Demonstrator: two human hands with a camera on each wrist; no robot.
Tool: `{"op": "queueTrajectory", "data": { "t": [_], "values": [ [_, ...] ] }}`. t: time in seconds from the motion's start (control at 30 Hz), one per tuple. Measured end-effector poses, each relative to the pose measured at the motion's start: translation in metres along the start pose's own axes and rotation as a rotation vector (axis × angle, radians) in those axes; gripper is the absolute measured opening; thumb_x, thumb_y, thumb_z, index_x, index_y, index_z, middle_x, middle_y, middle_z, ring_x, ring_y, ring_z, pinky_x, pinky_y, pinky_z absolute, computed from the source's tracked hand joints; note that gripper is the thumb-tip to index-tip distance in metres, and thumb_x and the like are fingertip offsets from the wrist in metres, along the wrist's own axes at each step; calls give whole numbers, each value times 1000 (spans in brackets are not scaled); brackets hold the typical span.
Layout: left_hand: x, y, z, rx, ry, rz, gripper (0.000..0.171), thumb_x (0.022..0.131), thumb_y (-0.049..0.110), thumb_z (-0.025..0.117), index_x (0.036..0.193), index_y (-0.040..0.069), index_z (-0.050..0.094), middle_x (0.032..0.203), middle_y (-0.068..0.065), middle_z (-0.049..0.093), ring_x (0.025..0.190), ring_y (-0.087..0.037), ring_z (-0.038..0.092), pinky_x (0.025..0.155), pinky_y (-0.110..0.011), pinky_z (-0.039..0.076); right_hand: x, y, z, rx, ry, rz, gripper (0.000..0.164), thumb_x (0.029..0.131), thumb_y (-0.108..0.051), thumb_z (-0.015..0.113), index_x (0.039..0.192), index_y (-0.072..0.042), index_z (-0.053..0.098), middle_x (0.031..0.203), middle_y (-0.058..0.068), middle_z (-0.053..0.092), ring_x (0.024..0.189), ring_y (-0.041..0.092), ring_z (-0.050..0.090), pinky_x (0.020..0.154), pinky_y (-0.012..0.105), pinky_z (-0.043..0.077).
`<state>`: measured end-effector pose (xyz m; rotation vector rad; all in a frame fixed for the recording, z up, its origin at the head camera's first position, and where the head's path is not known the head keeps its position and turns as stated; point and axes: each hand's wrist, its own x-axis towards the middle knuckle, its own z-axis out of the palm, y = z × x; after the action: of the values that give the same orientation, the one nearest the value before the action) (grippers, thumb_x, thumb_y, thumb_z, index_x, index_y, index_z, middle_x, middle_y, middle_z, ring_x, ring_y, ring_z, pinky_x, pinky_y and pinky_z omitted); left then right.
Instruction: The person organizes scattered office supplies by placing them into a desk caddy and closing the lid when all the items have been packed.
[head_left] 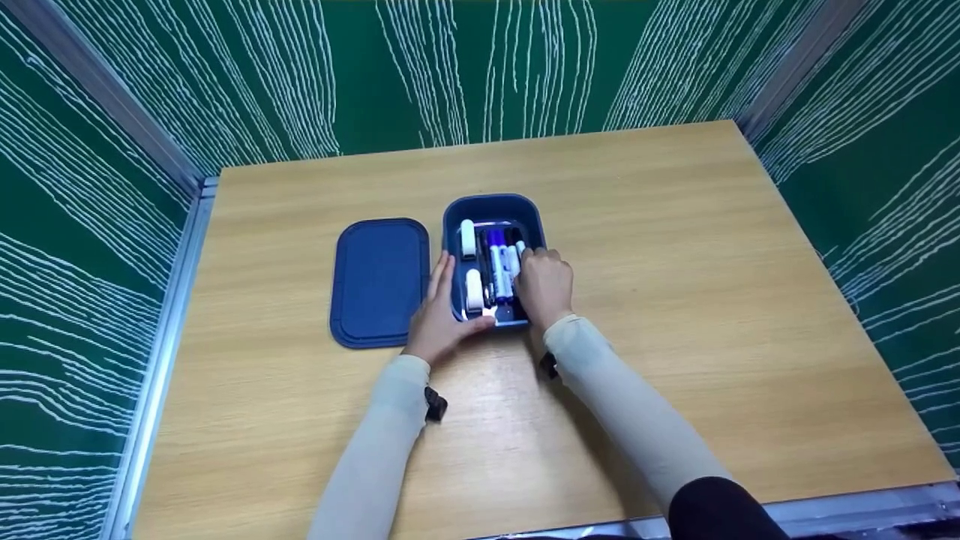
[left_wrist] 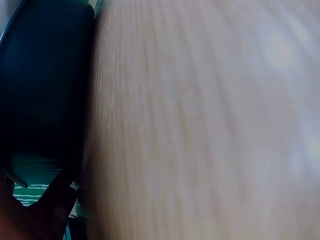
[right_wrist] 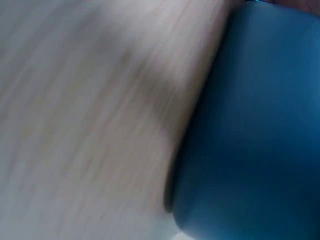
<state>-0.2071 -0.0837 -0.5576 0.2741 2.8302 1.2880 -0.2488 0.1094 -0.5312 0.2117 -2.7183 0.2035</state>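
Observation:
A dark blue box [head_left: 493, 204] stands uncovered, holding several white markers [head_left: 497, 270] with blue or dark caps, a dark pen [head_left: 485, 270] and two white block-like pieces [head_left: 474, 289]. My left hand [head_left: 439, 319] rests against its left wall with extended fingers, thumb along the front rim. Over the right rim, my right hand [head_left: 545, 283] has curled fingers reaching inside; a white marker [head_left: 520, 246] shows at them, mostly hidden by the hand. The box's outer wall fills part of the left wrist view [left_wrist: 45, 85] and the right wrist view [right_wrist: 255, 135].
The matching blue lid [head_left: 380, 281] lies flat on the wooden table [head_left: 712, 315], left of the box. Green walls with white wavy lines [head_left: 525, 67] rise behind and at both sides. A metal rail [head_left: 157, 360] runs along the left edge.

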Motion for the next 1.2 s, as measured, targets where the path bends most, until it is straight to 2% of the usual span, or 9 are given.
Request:
{"op": "queueTrajectory", "data": {
  "t": [0.4,0.63,0.87,1.2],
  "values": [
    [1,0,1,9,12,11,121,67,59,81,158,23,10,160,19,-5,141,-29,29,99,-59,39,0,0,2,-33,-38,13,12,75,-12,72,75,-2,65,70,14,66,66,33,59,52,45,48],
    [1,-1,1,8,0,8,120,69,60,80,158,24,9,161,16,-5,141,-31,27,100,-61,36,0,-2,1,-43,-34,7,6,75,-7,70,70,-3,69,64,13,65,64,32,58,49,45,48],
    [1,-1,0,18,7,15,121,68,60,80,158,22,9,161,16,-5,139,-32,31,98,-59,39,0,-1,2,-59,-28,4,8,77,-7,67,70,-2,69,64,13,65,63,31,59,49,44,47],
    [0,-1,1,-6,5,12,120,68,60,81,158,23,10,161,16,-4,141,-32,28,100,-62,36,0,-1,2,-46,-28,5,8,75,-8,69,71,-2,68,64,13,65,64,32,59,49,45,48]
  ]
}}
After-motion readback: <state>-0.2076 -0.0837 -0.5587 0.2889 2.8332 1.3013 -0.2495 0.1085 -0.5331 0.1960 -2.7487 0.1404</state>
